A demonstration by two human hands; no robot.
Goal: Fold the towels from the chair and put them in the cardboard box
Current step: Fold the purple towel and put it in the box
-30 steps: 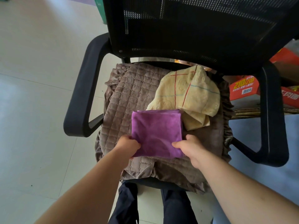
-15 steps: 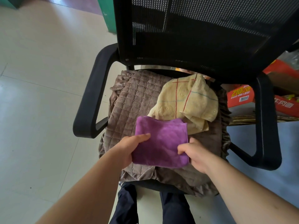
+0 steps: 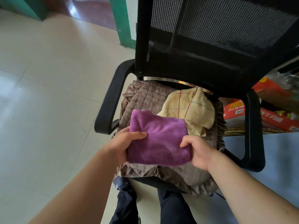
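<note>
Floor [image 3: 48,94] far to the left, pale and shiny. Next, black chair [image 3: 110,109] with a mesh back, and a brown quilted cushion [image 3: 150,97] on the seat.

Left grip [image 3: 124,143] curled round the left edge of the purple towel [image 3: 160,139], thumb on top, fingers hidden below. Purple towel folded into a small thick square, held up between both grips, just above the front of the cushion. Right grip [image 3: 199,151] pinching the right edge, thumb on top too.

Behind and a bit to the right, yellow towel [image 3: 189,110] with red and blue lines, lying crumpled on the cushion, not folded yet, with one corner tucked behind the purple one. Further right, past the other chair arm, red packets [image 3: 239,109] with writing, down low beside the chair.

Looks like the end of the folding step for the purple towel and the start of the carrying step. Next move: keep squeezing both edges to hold the fold shut, lift up clear of the chair arms, turn toward the cardboard box, and lay the square flat inside. Cardboard box not seen for sure in this view, so needs finding first. After that, back to the chair for the yellow towel: shake out, fold, and put in as well. About halfway along, by guess, with one towel ready and one waiting.
</note>
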